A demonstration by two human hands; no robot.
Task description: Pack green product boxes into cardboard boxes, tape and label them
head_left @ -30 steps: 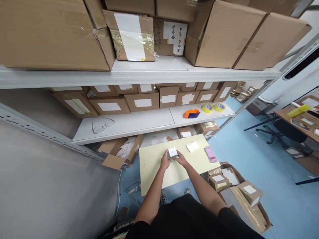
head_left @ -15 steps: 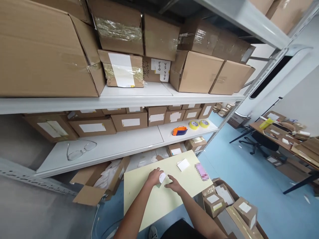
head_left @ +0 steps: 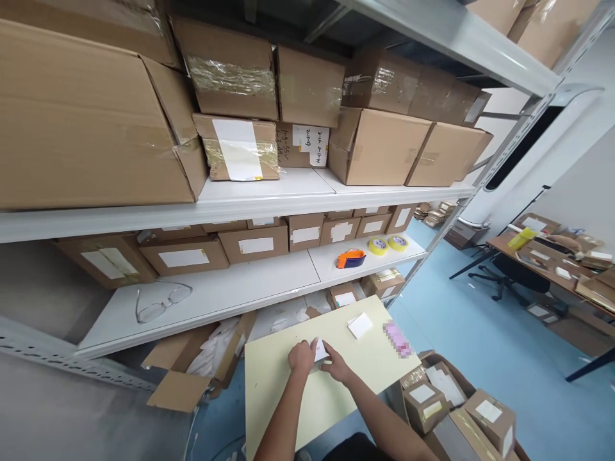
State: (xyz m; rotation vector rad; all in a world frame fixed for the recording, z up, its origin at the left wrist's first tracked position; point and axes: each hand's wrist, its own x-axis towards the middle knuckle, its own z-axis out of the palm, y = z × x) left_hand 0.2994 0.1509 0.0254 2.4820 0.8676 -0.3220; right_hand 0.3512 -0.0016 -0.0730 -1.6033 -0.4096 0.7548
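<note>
Over the pale yellow table (head_left: 269,384) I hold a small white box-like item (head_left: 319,349) with a faint mark on its face. My left hand (head_left: 301,358) is closed on its left side, the thumb near the top edge. My right hand (head_left: 337,365) grips the right side, its fingers bent round the edge. Parts of the item are hidden behind my fingers. Farther back on the table lies a white stack of cards or a flat box (head_left: 360,325). To its right is a blurred pink item (head_left: 396,338).
A shelf rack (head_left: 269,200) full of cardboard boxes stands ahead. Its lower shelf holds glasses (head_left: 163,304), an orange-and-blue tape dispenser (head_left: 351,258) and yellow tape rolls (head_left: 378,246). An open carton (head_left: 177,389) is left of the table; a carton of small boxes (head_left: 423,406) is right.
My right hand has moved in from the right and now touches the white item, which was in my left hand alone. The camera view has shifted slightly.
</note>
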